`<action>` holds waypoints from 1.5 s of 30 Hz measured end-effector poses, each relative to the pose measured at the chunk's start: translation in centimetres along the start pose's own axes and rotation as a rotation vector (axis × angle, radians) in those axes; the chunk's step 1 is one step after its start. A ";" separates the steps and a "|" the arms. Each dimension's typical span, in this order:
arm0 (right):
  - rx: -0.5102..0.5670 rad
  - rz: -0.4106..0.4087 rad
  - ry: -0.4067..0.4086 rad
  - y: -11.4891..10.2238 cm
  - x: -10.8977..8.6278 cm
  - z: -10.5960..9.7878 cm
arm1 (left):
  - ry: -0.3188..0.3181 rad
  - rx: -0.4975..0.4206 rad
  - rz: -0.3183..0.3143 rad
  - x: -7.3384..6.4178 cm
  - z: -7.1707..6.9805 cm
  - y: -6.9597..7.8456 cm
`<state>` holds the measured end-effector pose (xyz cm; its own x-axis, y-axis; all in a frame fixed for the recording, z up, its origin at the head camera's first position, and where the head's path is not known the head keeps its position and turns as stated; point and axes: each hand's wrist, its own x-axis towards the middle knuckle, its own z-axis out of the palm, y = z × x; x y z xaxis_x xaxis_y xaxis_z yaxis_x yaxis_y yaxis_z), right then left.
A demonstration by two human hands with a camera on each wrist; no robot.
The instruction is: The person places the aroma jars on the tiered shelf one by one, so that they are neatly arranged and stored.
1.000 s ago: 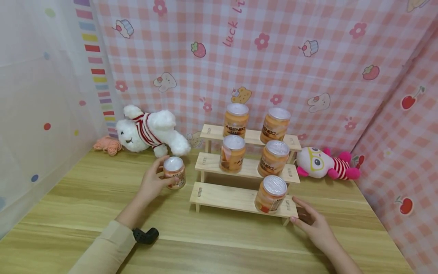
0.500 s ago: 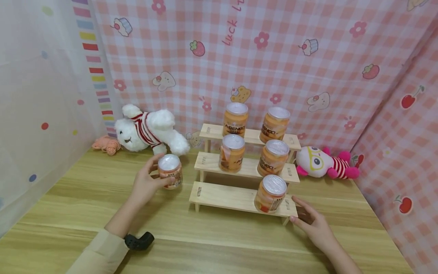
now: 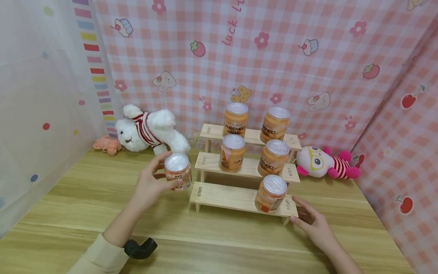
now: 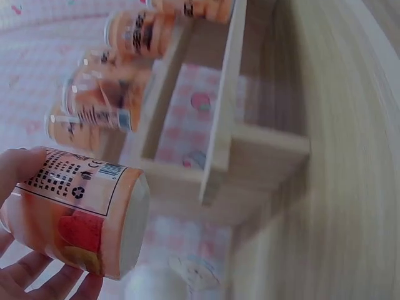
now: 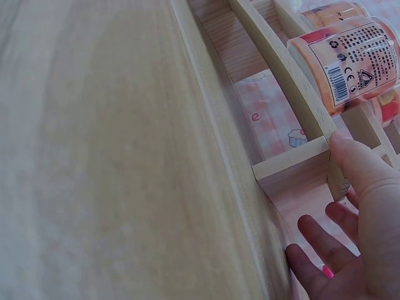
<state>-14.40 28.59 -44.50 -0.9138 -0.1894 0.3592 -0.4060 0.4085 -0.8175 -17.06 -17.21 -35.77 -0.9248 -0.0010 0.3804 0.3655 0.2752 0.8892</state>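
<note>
My left hand (image 3: 150,186) holds an orange-labelled can (image 3: 178,173) with a silver lid, thumb on the near side and fingers behind. In the left wrist view, the can (image 4: 75,212) shows its barcode and pale bottom, raised off the table. A three-tier wooden display stand (image 3: 219,198) is to its right. Two similar cans (image 3: 236,121) stand on the top tier, two (image 3: 232,154) on the middle, and one (image 3: 270,194) at the right of the bottom tier. My right hand (image 3: 313,226) grips that tier's right end between thumb and index finger; other fingers curl loosely.
A white plush toy (image 3: 150,131) in a striped top lies behind my left hand, beside a peach yarn bundle (image 3: 107,145). A pink-and-white plush (image 3: 319,163) lies right of the stand. Checked cloth (image 3: 212,76) hangs behind the wood-grain table (image 3: 205,243).
My left hand has lifted the can off the table, shifting slightly left and then right toward the stand. My right hand stays at the bottom tier's end.
</note>
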 end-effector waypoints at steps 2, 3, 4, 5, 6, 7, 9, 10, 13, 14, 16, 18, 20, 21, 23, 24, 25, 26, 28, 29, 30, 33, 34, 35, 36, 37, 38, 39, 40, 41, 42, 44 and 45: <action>-0.001 0.002 -0.001 0.0 0.0 0.0 | -0.010 -0.004 0.013 -0.2 0.4 0.6; -0.001 0.003 0.000 0.0 -0.1 0.0 | -0.015 -0.007 0.022 -0.3 0.7 0.8; -0.001 0.005 0.000 0.0 -0.1 0.0 | -0.020 -0.012 0.029 -0.3 0.9 1.0; -0.001 0.006 0.001 0.0 -0.1 0.0 | -0.026 -0.016 0.036 -0.4 1.2 1.1; -0.001 0.008 0.003 -0.1 -0.1 0.0 | -0.033 -0.022 0.043 -0.5 1.5 1.3; -0.001 0.008 0.003 -0.1 -0.1 0.0 | -0.040 -0.025 0.051 -0.6 1.8 1.4; 0.000 0.006 0.004 -0.1 -0.1 -0.1 | -0.058 -0.036 0.062 -0.8 2.5 1.6; -0.002 0.005 0.005 -0.1 -0.1 -0.1 | -0.069 -0.043 0.066 -0.9 2.8 1.7; -0.006 0.002 0.007 0.0 -0.2 -0.1 | -0.100 -0.050 0.076 -1.0 4.0 1.9; -0.008 0.002 0.008 0.0 -0.2 -0.2 | -0.109 -0.054 0.077 -1.1 4.4 2.0; -0.012 0.004 0.010 0.1 -0.3 -0.2 | -0.125 -0.062 0.078 -1.1 5.2 2.1; -0.012 0.005 0.010 0.1 -0.3 -0.2 | -0.139 -0.070 0.078 -1.1 5.9 2.1; -0.011 0.005 0.008 0.1 -0.3 -0.2 | -0.149 -0.081 0.075 -1.1 6.6 2.1; -0.012 0.005 0.008 0.1 -0.2 -0.2 | -0.153 -0.088 0.075 -1.0 6.9 2.1; -0.010 0.002 0.007 0.0 -0.2 -0.2 | -0.163 -0.100 0.069 -1.0 7.5 2.0; -0.010 0.000 0.007 0.0 -0.2 -0.2 | -0.168 -0.105 0.066 -1.0 7.8 2.0; -0.009 -0.002 0.007 0.0 -0.1 -0.2 | -0.173 -0.108 0.064 -1.0 8.0 2.0; -0.010 -0.001 0.007 0.0 -0.1 -0.2 | -0.179 -0.113 0.061 -1.0 8.3 2.0; -0.009 0.000 0.005 0.0 -0.1 -0.2 | -0.186 -0.115 0.065 -1.1 8.7 2.0; -0.009 0.000 0.004 0.0 -0.1 -0.2 | -0.190 -0.112 0.070 -1.1 9.0 2.0; -0.009 0.000 0.003 0.0 -0.1 -0.2 | -0.191 -0.109 0.073 -1.1 9.2 2.1; -0.011 0.004 0.001 0.0 -0.1 -0.2 | -0.189 -0.107 0.066 -1.4 9.7 3.2; -0.012 0.004 0.001 0.0 -0.1 -0.2 | -0.189 -0.106 0.057 -1.5 9.8 3.7; -0.013 0.007 0.000 0.0 -0.1 -0.2 | -0.189 -0.104 0.047 -1.5 9.9 4.0; -0.012 0.010 0.000 0.0 -0.1 -0.2 | -0.189 -0.107 0.035 -1.6 9.9 4.5; -0.012 0.013 -0.001 0.0 -0.1 -0.2 | -0.191 -0.109 0.025 -1.6 10.0 4.8; -0.011 0.015 -0.002 0.0 -0.1 -0.1 | -0.193 -0.110 0.018 -1.6 10.2 4.6; -0.010 0.017 -0.002 0.0 -0.1 -0.1 | -0.195 -0.114 0.010 -1.5 10.4 4.3; -0.008 0.019 -0.004 0.0 -0.1 -0.1 | -0.197 -0.119 0.004 -1.4 10.6 3.9; -0.005 0.019 -0.005 0.0 -0.1 -0.1 | -0.198 -0.119 0.001 -1.3 10.8 3.4; -0.003 0.019 -0.006 0.0 -0.1 -0.1 | -0.198 -0.121 0.001 -1.2 11.0 3.0; 0.003 0.018 -0.007 0.0 -0.1 0.0 | -0.193 -0.125 0.005 -1.0 11.3 2.1; 0.006 0.017 -0.008 0.0 0.0 0.0 | -0.190 -0.126 0.012 -0.9 11.4 1.8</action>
<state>-14.35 28.61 -44.48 -0.9207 -0.1894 0.3413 -0.3899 0.4066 -0.8263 -16.74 -5.73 -37.44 -0.9193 0.1862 0.3467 0.3756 0.1523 0.9142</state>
